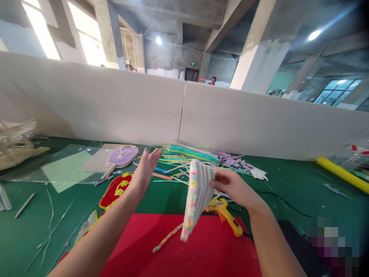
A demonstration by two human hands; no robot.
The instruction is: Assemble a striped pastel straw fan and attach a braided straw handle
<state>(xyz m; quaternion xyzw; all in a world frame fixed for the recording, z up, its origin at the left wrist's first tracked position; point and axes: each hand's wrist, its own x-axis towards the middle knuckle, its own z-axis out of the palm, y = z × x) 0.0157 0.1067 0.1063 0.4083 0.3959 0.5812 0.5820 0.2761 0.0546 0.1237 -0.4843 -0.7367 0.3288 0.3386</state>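
My right hand (232,187) pinches the right edge of a pastel striped panel of fuzzy pipe cleaners (197,196). The panel is held up on its edge over a red mat (138,246), its narrow multicoloured side towards me. My left hand (147,169) is raised to the left of the panel, apart from it, with its fingers stretched out and nothing in them. A twisted pipe cleaner strand (168,237) angles out from the panel's lower left; whether it is joined to it I cannot tell. A yellow glue gun (226,215) lies behind and right of the panel.
Bundled pipe cleaners (190,152) lie by the white partition (115,104). A purple fan-shaped piece (123,156) and a red piece with yellow flowers (117,189) are at left. A yellow bar (343,175) and a white scrap (259,173) lie to the right. People appear beyond the partition.
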